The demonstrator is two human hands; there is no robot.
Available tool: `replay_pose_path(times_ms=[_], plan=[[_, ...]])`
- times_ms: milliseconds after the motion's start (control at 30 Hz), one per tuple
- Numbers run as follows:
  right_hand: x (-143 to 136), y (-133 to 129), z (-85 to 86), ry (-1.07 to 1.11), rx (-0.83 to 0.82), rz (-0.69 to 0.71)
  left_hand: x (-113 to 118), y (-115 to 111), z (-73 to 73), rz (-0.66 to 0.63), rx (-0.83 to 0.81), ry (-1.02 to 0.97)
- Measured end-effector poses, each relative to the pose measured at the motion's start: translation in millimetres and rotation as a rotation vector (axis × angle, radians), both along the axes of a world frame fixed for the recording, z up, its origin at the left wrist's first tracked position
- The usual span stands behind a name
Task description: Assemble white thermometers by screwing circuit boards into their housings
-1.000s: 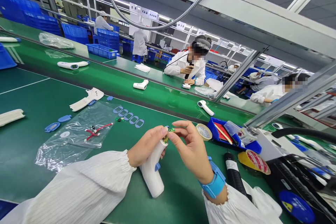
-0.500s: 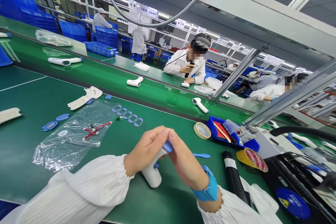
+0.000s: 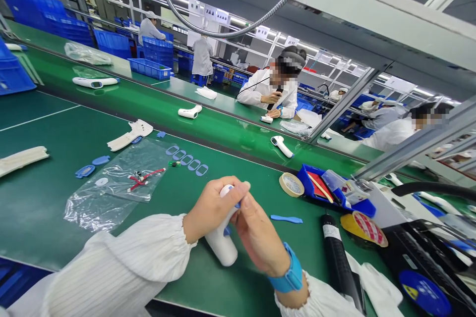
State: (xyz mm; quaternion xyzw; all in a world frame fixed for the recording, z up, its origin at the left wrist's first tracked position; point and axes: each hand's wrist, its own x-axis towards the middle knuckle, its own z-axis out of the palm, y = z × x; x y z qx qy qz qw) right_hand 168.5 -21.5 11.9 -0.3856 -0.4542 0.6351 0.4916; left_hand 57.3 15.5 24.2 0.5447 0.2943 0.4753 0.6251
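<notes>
Between my hands is a white, gun-shaped infrared thermometer [image 3: 222, 249] with blue parts, its handle angled down toward me over the green bench. My left hand [image 3: 211, 210] is wrapped round its upper body, thumb stretched along the top. My right hand [image 3: 260, 233], with a blue strap on the wrist, closes its fingers on the blue-tipped end, near the left thumb. Both palms hide much of the body. A flat blue stick [image 3: 286, 219] lies just right of the right hand. Several blue-edged oval frames [image 3: 186, 159] lie in a row beyond my left hand.
White shell halves [image 3: 131, 134] and a clear plastic bag [image 3: 100, 208] with red wires lie left. Thermometers ride the green belt [image 3: 238, 126] ahead. At right are a tape roll [image 3: 291, 184], a blue tray [image 3: 357, 207] and a black screwdriver [image 3: 336, 252]. A co-worker [image 3: 269, 86] sits across.
My fingertips have shifted on the thermometer, and its rounded white top now shows between my left thumb and fingers. The thermometers on the belt have drifted slightly left relative to the bench.
</notes>
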Motion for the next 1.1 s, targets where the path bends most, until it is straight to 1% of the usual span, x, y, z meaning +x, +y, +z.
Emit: replay_pose_path(times_ms=[67,133,200,233,300,333,400,433,567,633,733,800,867,933,1033,1100], plan=[[5.1,1.2,1.8,0.023,0.005,0.009,-0.5,3.2,2.0,-0.018,-0.065,-0.079],[8.3,0.8,1.8,0.047,-0.029,-0.052,-0.3,7.8,2.2,-0.031,-0.154,-0.201],[6.0,-0.4,-2.3,0.074,-0.114,-0.087,0.1,12.5,0.6,-0.029,-0.211,-0.297],[2.6,-0.9,-5.9,0.091,-0.183,-0.077,0.3,14.5,-0.5,-0.021,-0.222,-0.322],[-6.7,-0.7,-14.4,0.129,-0.363,-0.009,0.4,17.2,-2.8,0.013,-0.21,-0.336],[-11.7,0.3,-18.6,0.142,-0.457,0.021,0.4,17.9,-3.9,0.049,-0.184,-0.334],[-20.4,4.0,-25.7,0.152,-0.579,0.015,1.0,18.1,-6.1,0.123,-0.115,-0.299],[-23.8,6.5,-28.5,0.151,-0.599,-0.008,1.8,17.7,-7.2,0.148,-0.092,-0.266],[-33.8,18.7,-37.3,0.157,-0.578,-0.097,8.8,15.7,-9.6,0.164,-0.076,-0.09],[-38.6,26.6,-41.3,0.167,-0.553,-0.141,12.9,17.0,-8.1,0.195,-0.016,-0.03],[-45.7,42.0,-45.0,0.199,-0.491,-0.252,17.2,24.4,-4.3,0.237,0.078,-0.007],[-49.1,52.3,-45.0,0.224,-0.467,-0.298,18.1,32.7,-3.1,0.258,0.063,-0.016],[-50.4,59.0,-42.9,0.242,-0.475,-0.284,17.3,42.5,-3.9,0.279,-0.002,-0.016],[-49.3,60.3,-38.8,0.252,-0.503,-0.225,14.7,52.4,-5.7,0.276,-0.09,-0.01],[-43.8,52.7,-30.1,0.258,-0.537,-0.133,7.9,65.3,-7.5,0.226,-0.205,-0.023],[-38.6,43.8,-23.3,0.26,-0.542,-0.095,2.7,72.0,-7.7,0.204,-0.246,-0.056]])
